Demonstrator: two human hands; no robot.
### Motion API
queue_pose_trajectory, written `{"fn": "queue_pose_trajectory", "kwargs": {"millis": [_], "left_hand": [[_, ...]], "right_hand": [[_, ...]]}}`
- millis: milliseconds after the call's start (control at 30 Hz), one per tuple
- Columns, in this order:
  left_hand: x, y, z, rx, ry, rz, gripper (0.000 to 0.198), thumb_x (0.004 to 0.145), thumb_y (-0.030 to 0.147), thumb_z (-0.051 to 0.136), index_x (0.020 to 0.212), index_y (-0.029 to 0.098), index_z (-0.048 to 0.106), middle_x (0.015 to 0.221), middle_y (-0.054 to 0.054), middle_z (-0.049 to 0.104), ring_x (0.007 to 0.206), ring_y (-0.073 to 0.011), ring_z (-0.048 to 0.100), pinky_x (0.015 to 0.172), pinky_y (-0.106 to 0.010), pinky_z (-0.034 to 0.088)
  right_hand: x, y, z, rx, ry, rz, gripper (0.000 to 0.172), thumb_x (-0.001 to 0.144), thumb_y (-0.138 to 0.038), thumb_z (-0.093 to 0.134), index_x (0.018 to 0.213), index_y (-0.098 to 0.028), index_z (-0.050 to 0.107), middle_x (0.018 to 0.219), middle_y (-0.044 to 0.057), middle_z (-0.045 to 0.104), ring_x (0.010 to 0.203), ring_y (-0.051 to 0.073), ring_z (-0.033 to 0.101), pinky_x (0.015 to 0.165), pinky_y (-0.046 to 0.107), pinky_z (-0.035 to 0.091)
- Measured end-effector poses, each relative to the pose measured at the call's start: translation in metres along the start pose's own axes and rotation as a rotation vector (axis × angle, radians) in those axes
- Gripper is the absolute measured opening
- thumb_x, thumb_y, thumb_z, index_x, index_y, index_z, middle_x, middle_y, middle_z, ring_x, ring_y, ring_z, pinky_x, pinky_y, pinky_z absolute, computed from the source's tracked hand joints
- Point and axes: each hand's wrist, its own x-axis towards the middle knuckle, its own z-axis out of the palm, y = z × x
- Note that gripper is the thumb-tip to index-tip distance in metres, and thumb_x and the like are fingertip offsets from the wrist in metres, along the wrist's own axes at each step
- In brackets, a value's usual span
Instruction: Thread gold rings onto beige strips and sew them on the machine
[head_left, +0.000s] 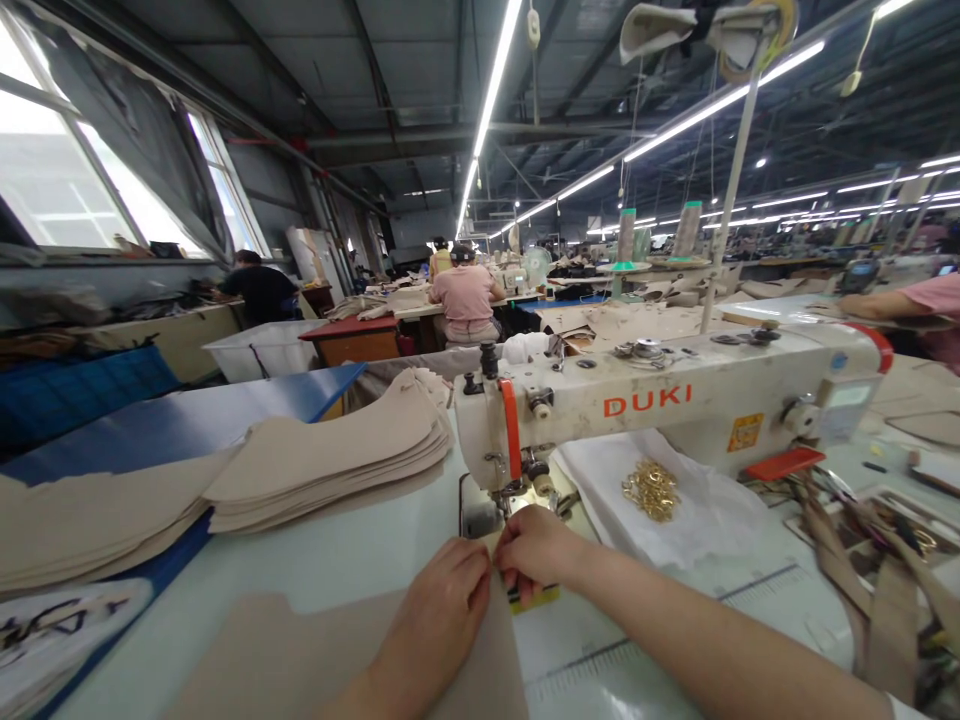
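A beige fabric panel (292, 650) lies flat on the pale sewing table, its right edge running up to the needle area of a white sewing machine (652, 400). My left hand (448, 595) rests on that panel, fingers curled and closed at its edge close to the needle. Right beside it, my right hand (536, 550) is pinched together just in front of the presser foot. What sits between its fingertips is hidden by the hand. The two hands nearly touch.
Stacks of cut beige panels (330, 455) lie to the left. Gold-coloured metal hardware (651, 490) is piled on a white cloth (720, 530) under the machine arm. At right are fabric strips (892, 620) and a tray. Other people (466, 295) sit farther off.
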Motion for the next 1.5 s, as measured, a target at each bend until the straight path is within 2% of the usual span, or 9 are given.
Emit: {"fn": "queue_pose_trajectory", "kwargs": {"millis": [133,233,333,400,533,633,933,1267,1500], "left_hand": [[0.004,0.001,-0.003,-0.012,-0.062,-0.029,0.022,0.079,0.004,0.046,0.070,0.019,0.059,0.073,-0.005,0.067,0.073,-0.0208,0.064,0.067,-0.031,0.055],[0.007,0.001,-0.006,-0.019,-0.086,-0.049,0.022,0.078,0.003,0.048,0.070,0.020,0.059,0.074,-0.005,0.067,0.074,-0.0204,0.064,0.067,-0.030,0.055],[0.007,-0.001,-0.006,-0.028,-0.080,-0.049,0.022,0.076,0.002,0.049,0.070,0.020,0.060,0.076,-0.004,0.068,0.075,-0.0197,0.065,0.068,-0.029,0.055],[0.006,-0.002,-0.005,-0.045,-0.062,-0.040,0.022,0.076,0.003,0.049,0.072,0.020,0.061,0.077,-0.003,0.068,0.076,-0.0193,0.065,0.070,-0.029,0.055],[0.003,-0.002,-0.003,-0.073,-0.021,-0.033,0.021,0.078,0.004,0.048,0.072,0.020,0.060,0.077,-0.003,0.068,0.077,-0.0189,0.064,0.071,-0.029,0.054],[0.002,-0.002,-0.002,-0.095,-0.006,-0.040,0.021,0.078,0.004,0.048,0.072,0.021,0.059,0.076,-0.002,0.067,0.075,-0.0179,0.064,0.070,-0.028,0.054],[0.002,-0.003,0.000,-0.090,-0.023,-0.040,0.020,0.082,0.006,0.049,0.073,0.020,0.059,0.076,-0.002,0.067,0.074,-0.0183,0.063,0.068,-0.029,0.053],[0.001,-0.002,0.001,-0.028,0.010,0.000,0.020,0.083,0.007,0.048,0.073,0.021,0.057,0.072,-0.001,0.066,0.069,-0.0173,0.062,0.063,-0.027,0.052],[0.007,-0.003,-0.004,0.025,-0.130,0.000,0.019,0.082,0.005,0.052,0.072,0.021,0.055,0.075,-0.001,0.066,0.073,-0.0178,0.062,0.064,-0.026,0.051]], "right_hand": [[-0.002,0.000,-0.001,-0.094,0.014,-0.039,0.025,0.069,-0.004,0.050,0.049,-0.019,0.050,0.038,-0.004,0.051,0.029,0.011,0.049,0.034,0.019,0.038],[-0.011,0.005,-0.001,-0.210,0.143,-0.152,0.018,0.072,-0.005,0.050,0.063,-0.017,0.059,0.053,0.000,0.061,0.043,0.014,0.058,0.045,0.023,0.044],[-0.031,0.018,-0.005,-0.348,0.271,-0.347,0.017,0.076,-0.006,0.053,0.080,-0.017,0.066,0.079,0.005,0.069,0.075,0.020,0.064,0.070,0.029,0.047],[-0.050,0.030,-0.010,-0.462,0.250,-0.489,0.016,0.081,-0.008,0.054,0.083,-0.018,0.067,0.089,0.007,0.069,0.087,0.021,0.061,0.080,0.032,0.044],[-0.083,0.050,-0.019,-0.944,0.100,-0.944,0.016,0.092,-0.017,0.053,0.101,-0.017,0.066,0.094,0.008,0.067,0.092,0.022,0.056,0.083,0.032,0.045],[-0.089,0.054,-0.020,-1.094,0.100,-1.114,0.018,0.094,-0.022,0.054,0.109,-0.018,0.063,0.100,0.006,0.067,0.095,0.021,0.056,0.088,0.032,0.044],[-0.060,0.041,0.001,-0.975,0.287,-1.100,0.012,0.088,-0.024,0.059,0.078,-0.017,0.062,0.082,0.004,0.066,0.080,0.020,0.056,0.079,0.031,0.047],[-0.045,0.051,0.004,-0.901,0.189,-1.069,0.010,0.089,-0.017,0.055,0.084,-0.016,0.064,0.088,0.004,0.069,0.083,0.018,0.061,0.078,0.029,0.048],[-0.046,0.050,0.004,-0.873,0.161,-1.057,0.006,0.084,-0.015,0.059,0.085,-0.014,0.065,0.090,0.006,0.070,0.084,0.019,0.063,0.077,0.028,0.049]]}}
